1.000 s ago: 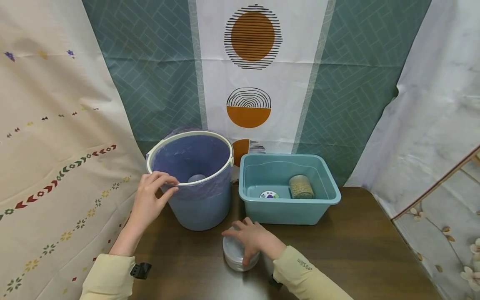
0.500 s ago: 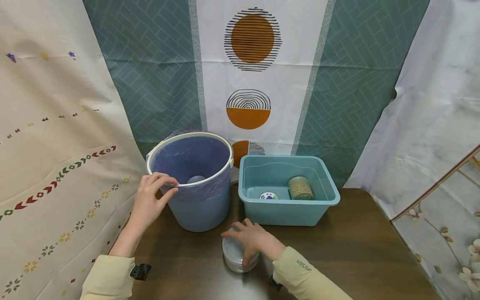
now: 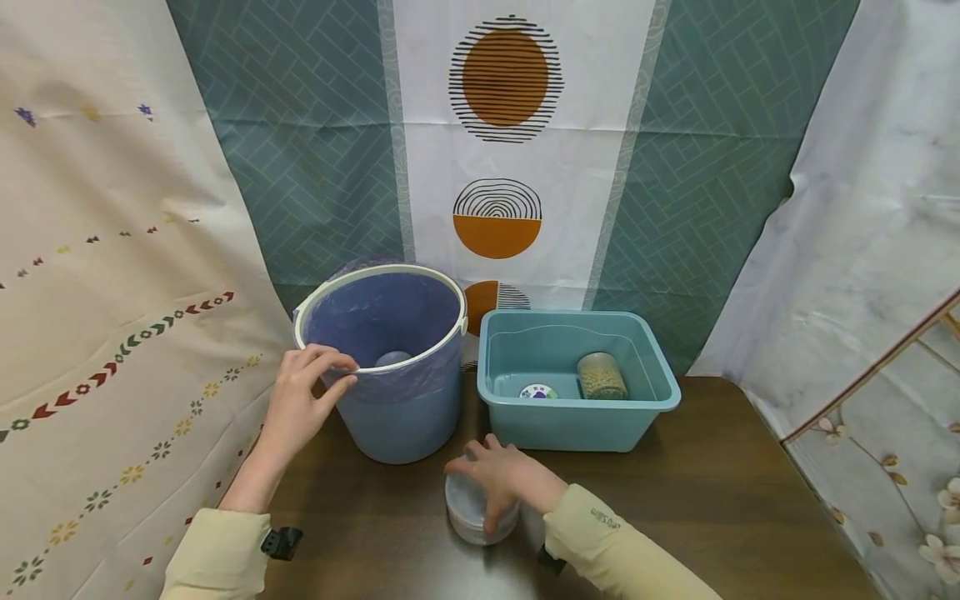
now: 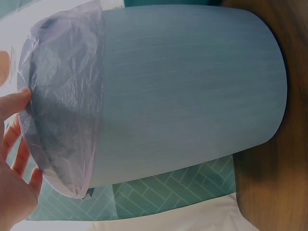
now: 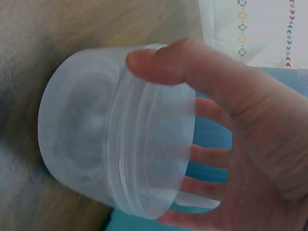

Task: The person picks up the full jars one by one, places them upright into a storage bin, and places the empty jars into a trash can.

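Note:
In the head view my left hand (image 3: 300, 400) pinches the front left of the white rim of a blue bucket (image 3: 405, 417). A thin translucent bag lines the bucket and is folded over its rim; the left wrist view shows the thumb on the bag fold (image 4: 67, 96). My right hand (image 3: 504, 477) grips a lidded translucent plastic jar (image 3: 465, 510) from above. The right wrist view shows the thumb on the near side of the jar (image 5: 82, 125) and the fingers round the far side, partly hidden. The jar stands upright on the table.
Right of the bucket stands a teal tub (image 3: 562, 427). Inside it are a clear jar with beige grains (image 3: 602, 377), lying on its side, and a round white label (image 3: 538, 391). A pale rounded object (image 3: 392, 357) shows inside the bucket. The brown table (image 3: 712, 500) extends right.

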